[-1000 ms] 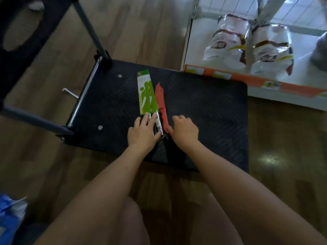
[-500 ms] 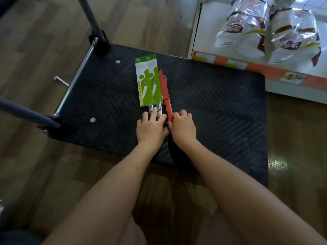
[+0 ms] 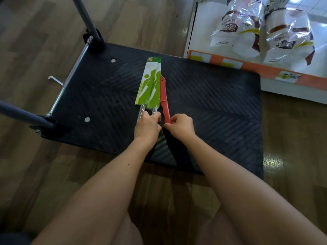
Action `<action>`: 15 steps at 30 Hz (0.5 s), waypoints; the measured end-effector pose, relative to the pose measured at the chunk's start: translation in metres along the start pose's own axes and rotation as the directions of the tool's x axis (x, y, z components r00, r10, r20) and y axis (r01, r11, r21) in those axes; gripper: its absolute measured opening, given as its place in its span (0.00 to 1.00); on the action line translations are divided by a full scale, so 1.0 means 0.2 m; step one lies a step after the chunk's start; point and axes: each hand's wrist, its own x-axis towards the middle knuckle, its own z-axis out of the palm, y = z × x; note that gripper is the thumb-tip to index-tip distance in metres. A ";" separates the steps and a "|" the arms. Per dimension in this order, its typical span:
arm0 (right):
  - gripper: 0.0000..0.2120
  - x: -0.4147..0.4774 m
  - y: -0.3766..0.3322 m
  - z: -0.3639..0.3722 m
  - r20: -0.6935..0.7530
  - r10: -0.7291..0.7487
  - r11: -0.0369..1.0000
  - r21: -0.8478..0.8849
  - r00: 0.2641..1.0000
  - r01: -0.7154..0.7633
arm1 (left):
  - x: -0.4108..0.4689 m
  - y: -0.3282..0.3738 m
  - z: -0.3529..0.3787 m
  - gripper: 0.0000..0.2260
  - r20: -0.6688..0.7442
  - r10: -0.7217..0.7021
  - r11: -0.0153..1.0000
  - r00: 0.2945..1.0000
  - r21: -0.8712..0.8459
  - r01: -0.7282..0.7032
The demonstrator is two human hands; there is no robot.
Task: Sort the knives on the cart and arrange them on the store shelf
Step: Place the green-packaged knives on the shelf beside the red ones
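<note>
On the black cart deck (image 3: 221,106), left of its middle, two green-sleeved knives (image 3: 149,85) lie side by side, and a red knife (image 3: 164,98) lies just beside them on the right. All three have their long axes running near to far, with the tips toward the far edge and the handles toward the person. The handle ends therefore sit right at the fingers, and I judge that a lift would start from the near end.

The left hand (image 3: 146,127) is nearer the green pair. Its fingers (image 3: 155,115) are curled round the two steel handles that stick out of the sleeves. The right hand (image 3: 181,125) is nearer the red knife and pinches the near end of its handle between thumb and fingers (image 3: 172,119). Whether either load has left the deck, I cannot tell.

The store shelf (image 3: 200,23), carrying bagged goods (image 3: 247,32), stands at the far right, well apart from the knives and on the right hand's side.

Half a second ago both hands lay flatter, with their fingers stretched out over the handles. Now both have closed into grips. The knives lie in about the same place and line on the deck as they did then.
</note>
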 end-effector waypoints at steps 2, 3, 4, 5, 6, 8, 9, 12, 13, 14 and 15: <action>0.05 -0.01 0.01 -0.02 0.020 0.038 0.996 0.074 0.999 -0.039 | 0.00 0.01 -0.02 0.08 0.012 0.011 1.000 1.000 -0.016 -0.011; 0.05 -0.02 0.02 -0.03 0.028 0.066 0.991 0.111 0.997 -0.068 | 0.00 0.01 -0.02 0.08 0.006 0.017 1.000 1.000 -0.024 -0.017; 0.05 -0.02 0.02 -0.04 0.036 0.092 0.985 0.142 0.995 -0.096 | 0.00 0.01 -0.03 0.08 -0.001 0.020 0.999 1.000 -0.035 -0.020; 0.04 -0.03 0.03 -0.05 0.043 0.112 0.979 0.168 0.993 -0.118 | 0.00 0.02 -0.04 0.08 -0.006 0.020 0.999 1.000 -0.047 -0.020; 0.04 -0.04 0.03 -0.07 0.046 0.128 0.972 0.191 0.991 -0.135 | 0.01 0.03 -0.06 0.08 -0.009 0.020 0.998 1.000 -0.055 -0.020; 0.03 -0.06 0.03 -0.12 0.041 0.159 0.958 0.236 0.986 -0.164 | 0.01 0.04 -0.11 0.08 -0.017 0.025 0.998 1.000 -0.058 -0.026; 0.03 -0.07 0.02 -0.15 0.034 0.178 0.947 0.267 0.983 -0.181 | 0.01 0.05 -0.13 0.08 -0.017 0.029 0.998 0.999 -0.056 -0.030; 0.06 -0.14 -0.02 -0.28 0.011 0.205 0.919 0.342 0.979 -0.197 | -0.05 0.11 -0.25 0.07 -0.022 0.030 0.997 0.999 -0.073 -0.032; 0.07 -0.18 -0.05 -0.34 0.006 0.201 0.917 0.351 0.979 -0.191 | -0.08 0.15 -0.31 0.07 -0.030 0.031 0.995 0.999 -0.092 -0.033; 0.07 -0.23 -0.09 -0.42 0.003 0.201 0.915 0.357 0.980 -0.189 | -0.11 0.20 -0.38 0.07 -0.039 0.035 0.993 0.999 -0.107 -0.039; 0.07 -0.30 -0.13 -0.49 0.005 0.202 0.912 0.364 0.979 -0.190 | -0.15 0.26 -0.46 0.07 -0.046 0.045 0.992 0.998 -0.113 -0.050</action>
